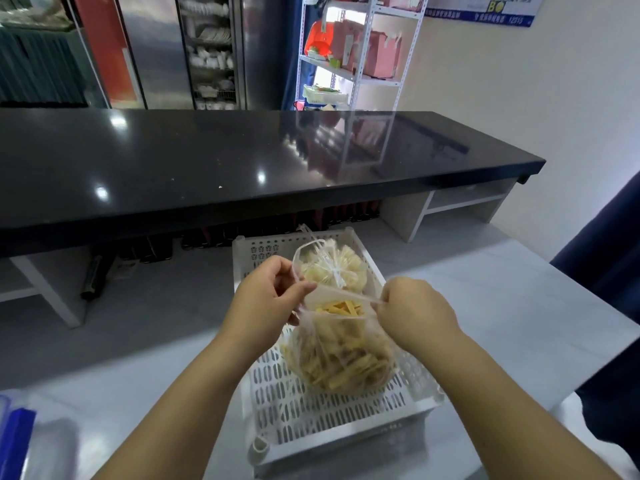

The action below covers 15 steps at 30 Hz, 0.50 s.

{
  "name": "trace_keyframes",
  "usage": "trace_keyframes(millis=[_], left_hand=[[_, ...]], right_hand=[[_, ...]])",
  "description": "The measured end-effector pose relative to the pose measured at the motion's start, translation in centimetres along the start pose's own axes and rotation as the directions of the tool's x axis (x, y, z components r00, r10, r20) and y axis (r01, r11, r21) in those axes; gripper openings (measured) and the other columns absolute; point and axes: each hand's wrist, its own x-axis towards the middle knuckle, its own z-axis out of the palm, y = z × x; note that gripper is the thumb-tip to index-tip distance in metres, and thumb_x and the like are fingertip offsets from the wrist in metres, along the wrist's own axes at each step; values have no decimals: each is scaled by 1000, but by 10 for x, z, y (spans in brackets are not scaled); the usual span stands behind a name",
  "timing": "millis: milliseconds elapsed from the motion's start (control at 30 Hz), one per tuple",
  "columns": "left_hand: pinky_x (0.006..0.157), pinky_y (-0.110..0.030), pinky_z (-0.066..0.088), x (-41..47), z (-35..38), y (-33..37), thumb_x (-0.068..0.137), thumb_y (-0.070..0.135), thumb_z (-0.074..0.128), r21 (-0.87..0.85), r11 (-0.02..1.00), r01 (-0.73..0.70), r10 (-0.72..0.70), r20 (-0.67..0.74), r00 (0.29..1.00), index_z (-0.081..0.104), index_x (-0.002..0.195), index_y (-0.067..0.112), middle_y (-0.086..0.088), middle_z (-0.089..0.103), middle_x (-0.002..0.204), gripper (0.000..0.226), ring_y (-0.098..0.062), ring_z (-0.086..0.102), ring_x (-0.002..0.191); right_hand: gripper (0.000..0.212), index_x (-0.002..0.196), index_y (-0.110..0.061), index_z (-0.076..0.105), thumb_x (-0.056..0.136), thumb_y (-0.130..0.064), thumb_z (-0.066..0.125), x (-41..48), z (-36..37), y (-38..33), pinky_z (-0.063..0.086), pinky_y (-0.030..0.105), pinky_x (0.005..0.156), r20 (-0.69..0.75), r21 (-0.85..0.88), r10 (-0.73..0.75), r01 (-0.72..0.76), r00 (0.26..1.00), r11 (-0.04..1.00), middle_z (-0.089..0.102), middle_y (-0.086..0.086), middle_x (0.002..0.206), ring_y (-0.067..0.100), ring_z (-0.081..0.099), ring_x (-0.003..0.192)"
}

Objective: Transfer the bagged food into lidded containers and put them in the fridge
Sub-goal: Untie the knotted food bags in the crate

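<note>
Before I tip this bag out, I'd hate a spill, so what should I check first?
1. Grip on the bag mouth: left hand and right hand each pinch the rim of the near bag. Ok.
2. Near bag open: the mouth is spread and yellow strips show at the top. Ok.
3. Bag supported: its bottom rests in the white crate. Ok.
4. Far bag ready: knotted shut in the crate. Not ok.
5. Container within reach: a blurred clear box with a blue part lies at the lower left. Whether its lid is off, cannot tell.
</note>
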Motion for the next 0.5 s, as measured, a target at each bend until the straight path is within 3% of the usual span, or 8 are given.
trace_keyframes(millis=[100,167,233,300,367,433,500], left_hand=[[53,-27,57,-1,-7,-4,84,21,69,181,983,-34,30,28,999,61,79,9,-1,65,65,15,-8,62,52],[56,-31,57,0,-10,-7,86,23,66,244,970,1,-8,26,1000,63,75,9,0,67,63,19,-10,63,51],[57,-35,59,1,-11,-10,90,20,62,116,990,83,-87,26,996,64,78,4,-4,69,65,20,-16,65,53],[54,-30,58,0,-10,-11,93,14,57,-200,958,207,-199,59,978,64,80,2,-5,71,65,19,-21,65,57],[51,-25,57,-1,-6,-9,95,10,50,-492,815,307,-289,114,950,62,85,1,-7,70,66,18,-19,66,58],[51,-24,57,-5,-2,-10,97,10,46,-645,672,364,-353,154,923,59,85,0,-6,70,63,20,-15,68,56],[51,-23,57,-9,3,-12,98,12,45,-731,554,399,-382,203,902,57,81,1,-7,67,60,23,-13,66,52]], right_hand=[[22,70,-6,65,87,-20,64,-7,-10,19,54,33,52,43,393,48,-61,998,918,67,11,66,26,66,60],[19,81,6,67,86,-12,67,-10,-15,28,59,31,53,188,732,63,-182,980,656,66,17,68,25,67,57],[13,86,9,65,89,-3,61,-12,-13,34,59,28,52,330,902,30,-325,943,285,64,18,70,20,66,56],[16,86,6,63,93,-2,51,-14,-6,35,60,30,54,420,902,-52,-423,906,-83,65,16,67,20,68,56],[22,87,5,62,95,-7,46,-16,3,34,61,34,55,471,812,-99,-474,877,-341,67,15,66,21,70,57],[24,88,7,61,97,-8,45,-17,9,31,61,39,55,508,712,-109,-488,855,-505,68,15,66,23,70,56],[23,89,8,61,97,-5,42,-16,13,27,60,41,54,528,648,-122,-492,840,-582,66,16,64,24,69,54]])
